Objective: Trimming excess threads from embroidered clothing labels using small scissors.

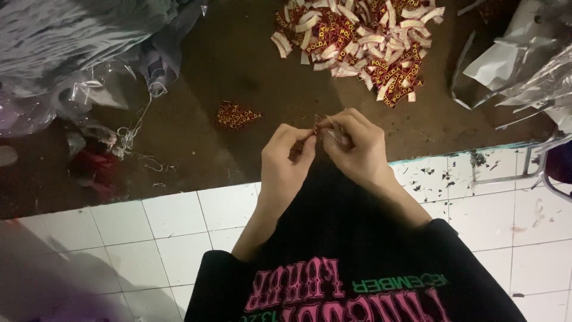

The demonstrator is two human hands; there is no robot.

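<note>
Both hands, the left hand (286, 156) and right hand (356, 143), pinch one small red woven label (320, 124) between fingertips, seemingly folding it; just beyond lies a small folded stack of red labels (237, 115), suggesting it goes there.

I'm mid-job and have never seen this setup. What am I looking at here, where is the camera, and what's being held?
No machine here: one head-worn camera looks down at a person's two bare hands. The left hand and right hand meet fingertip to fingertip, pinching one small red label between them. Beyond them, on the dark brown mat, lie a big label pile and a small stack. Crumpled plastic bags sit to the right, grey cloth to the left. White floor tiles are nearest.
</note>
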